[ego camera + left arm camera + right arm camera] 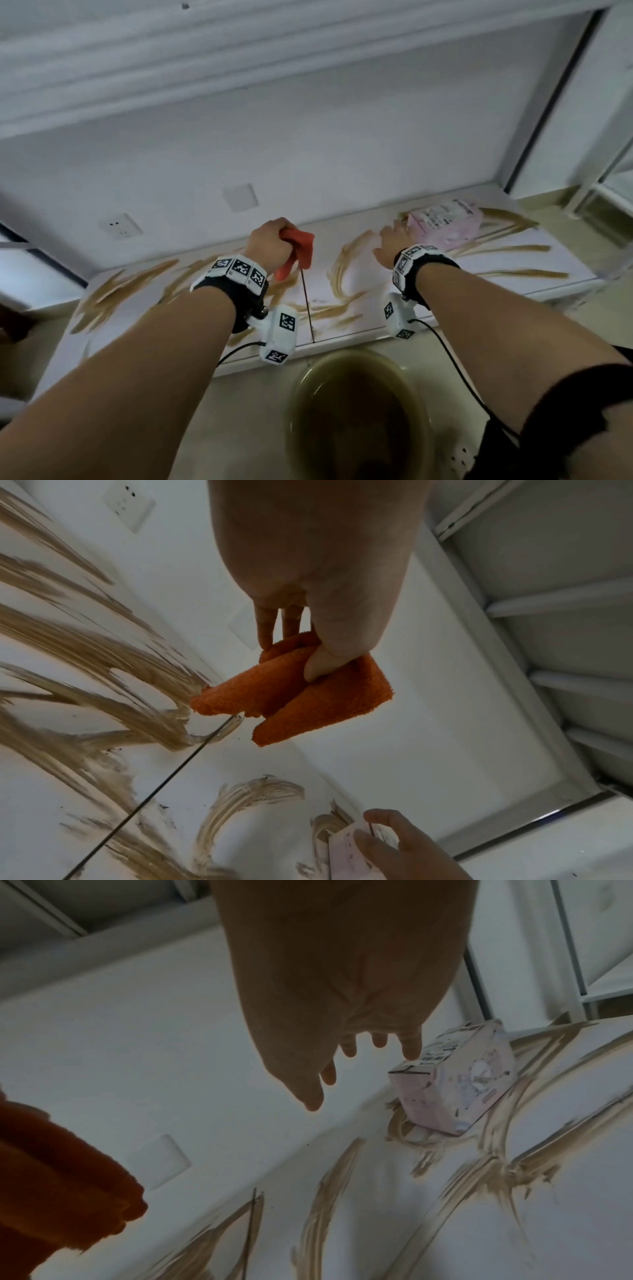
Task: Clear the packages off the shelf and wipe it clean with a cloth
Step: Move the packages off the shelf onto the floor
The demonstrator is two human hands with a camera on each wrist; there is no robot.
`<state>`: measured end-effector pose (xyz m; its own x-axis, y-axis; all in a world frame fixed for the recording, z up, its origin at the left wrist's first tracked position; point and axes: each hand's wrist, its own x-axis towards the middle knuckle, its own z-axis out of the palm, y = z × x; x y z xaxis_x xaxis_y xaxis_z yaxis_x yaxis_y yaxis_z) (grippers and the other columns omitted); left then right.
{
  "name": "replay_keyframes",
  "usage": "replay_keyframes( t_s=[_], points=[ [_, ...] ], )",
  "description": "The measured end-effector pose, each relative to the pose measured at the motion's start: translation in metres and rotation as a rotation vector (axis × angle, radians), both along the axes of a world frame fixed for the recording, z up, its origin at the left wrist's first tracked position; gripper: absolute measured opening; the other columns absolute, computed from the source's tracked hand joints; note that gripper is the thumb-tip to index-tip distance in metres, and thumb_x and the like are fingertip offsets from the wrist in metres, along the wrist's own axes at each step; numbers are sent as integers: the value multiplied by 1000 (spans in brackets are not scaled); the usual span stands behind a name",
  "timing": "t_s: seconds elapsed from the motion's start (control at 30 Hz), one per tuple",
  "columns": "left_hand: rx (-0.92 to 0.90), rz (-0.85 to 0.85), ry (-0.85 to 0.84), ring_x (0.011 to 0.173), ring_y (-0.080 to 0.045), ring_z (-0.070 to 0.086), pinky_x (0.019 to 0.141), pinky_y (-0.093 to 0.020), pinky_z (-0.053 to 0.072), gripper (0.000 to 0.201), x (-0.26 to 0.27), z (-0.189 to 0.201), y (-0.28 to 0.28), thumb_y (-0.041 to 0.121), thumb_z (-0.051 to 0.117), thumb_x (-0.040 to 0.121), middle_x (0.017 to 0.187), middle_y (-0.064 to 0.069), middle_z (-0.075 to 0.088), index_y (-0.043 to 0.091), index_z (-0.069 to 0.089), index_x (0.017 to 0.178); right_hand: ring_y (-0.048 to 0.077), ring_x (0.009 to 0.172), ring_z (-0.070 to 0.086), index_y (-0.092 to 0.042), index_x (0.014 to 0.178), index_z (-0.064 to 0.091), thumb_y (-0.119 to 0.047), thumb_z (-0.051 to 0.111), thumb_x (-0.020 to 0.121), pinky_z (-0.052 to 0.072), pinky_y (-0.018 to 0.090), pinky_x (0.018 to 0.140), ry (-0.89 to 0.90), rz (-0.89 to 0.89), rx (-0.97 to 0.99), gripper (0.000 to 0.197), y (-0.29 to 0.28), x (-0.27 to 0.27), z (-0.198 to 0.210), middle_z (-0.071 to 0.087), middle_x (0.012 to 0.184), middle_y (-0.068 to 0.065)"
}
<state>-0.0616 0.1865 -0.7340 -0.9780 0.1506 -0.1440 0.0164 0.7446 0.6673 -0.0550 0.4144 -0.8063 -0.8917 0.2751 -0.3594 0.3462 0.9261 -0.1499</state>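
A white shelf is streaked with brown smears. At its back right corner lies a pink package. My right hand reaches toward the package's left end with fingers spread and straight. In the right wrist view one fingertip is at the top edge of the package. My left hand hovers over the shelf's middle and grips a folded orange cloth. The left wrist view shows thumb and fingers pinching the cloth just above the shelf.
A round basin of murky brown water sits on the floor below the shelf's front edge. A dark seam crosses the shelf. A wall socket and a blank plate are behind. Another shelf hangs overhead.
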Motion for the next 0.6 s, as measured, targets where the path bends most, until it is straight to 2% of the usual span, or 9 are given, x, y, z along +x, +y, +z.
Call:
replay_keyframes(
  t_s=[0.07,0.13,0.2,0.3,0.33,0.4,0.53,0.6],
  points=[
    [11,-2,-34,80,-26,68,78,-39,57,33,-14,-7,9,1,46,64,83,-7,72,24,61,81,38,142,14,-8,142,30,-28,45,93,19,47,115,-50,15,41,55,13,-16,-9,13,154,15],
    [8,-3,-54,76,-29,69,75,-44,58,35,-23,-12,13,0,44,62,78,-8,72,24,61,80,37,141,18,-8,142,32,-32,43,93,18,49,116,-87,1,72,55,26,-32,-21,18,153,16],
    [-5,0,-60,77,-30,69,76,-44,58,37,-31,-16,20,-2,44,64,79,-9,72,24,62,82,37,143,11,-10,144,28,-29,40,92,14,53,116,-136,-11,130,57,38,-47,-29,14,155,14],
    [14,7,-80,80,-30,69,77,-45,58,38,-43,-21,27,-2,42,63,82,-9,72,25,62,81,32,146,-1,-10,150,16,-23,34,97,5,53,117,-198,15,191,57,52,-56,-36,4,158,11],
    [7,10,-84,81,-27,69,78,-44,58,38,-47,-24,27,-3,42,64,83,-8,73,25,62,81,32,146,-1,-11,150,18,-25,33,98,3,54,117,-200,39,220,55,57,-57,-34,5,158,9],
    [-4,8,-97,83,-26,70,78,-45,58,40,-54,-28,29,-4,41,63,84,-8,73,26,62,80,32,145,-3,-20,148,27,-31,36,97,-1,60,115,-189,78,255,53,66,-63,-37,7,158,6],
    [-45,6,-105,90,-24,68,85,-42,55,39,-62,-29,34,-3,44,65,86,-9,72,22,64,89,30,147,-6,-21,151,15,-48,37,94,-1,65,112,-225,99,276,67,78,-81,-48,2,159,6],
    [-45,1,-113,91,-22,68,87,-41,55,39,-66,-29,36,-2,43,63,85,-9,72,21,64,87,32,146,-9,-30,150,18,-61,41,83,-3,72,107,-197,71,224,77,84,-89,-59,2,159,2]
  ],
)
